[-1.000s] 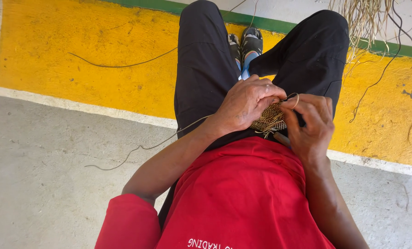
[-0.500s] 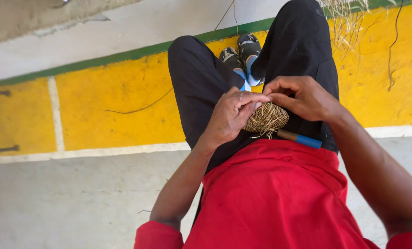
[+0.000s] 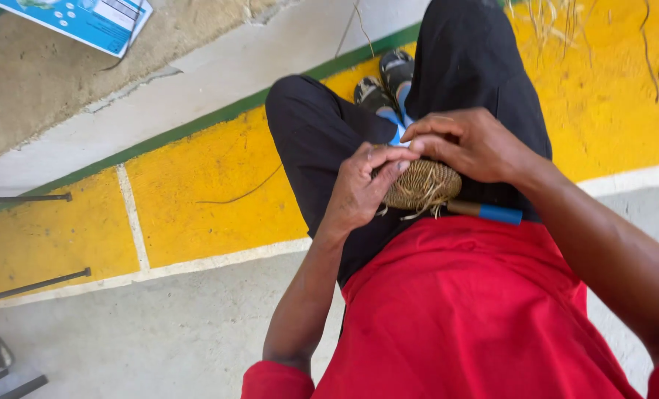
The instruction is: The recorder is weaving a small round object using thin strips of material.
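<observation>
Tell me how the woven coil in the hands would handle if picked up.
The woven coil looks tightly bound from dry fibre, so it is probably light and fairly stiff. Loose strands stick out below it, so they would likely flop and snag. Its rounded shape sits pinched between the left hand and right hand, so it may roll if set down.

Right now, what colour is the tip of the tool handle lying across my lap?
Blue, on the tool handle; the head view shows it.

head cam | looks steeply down from above | close over lap (image 3: 418,244) | single view
</observation>
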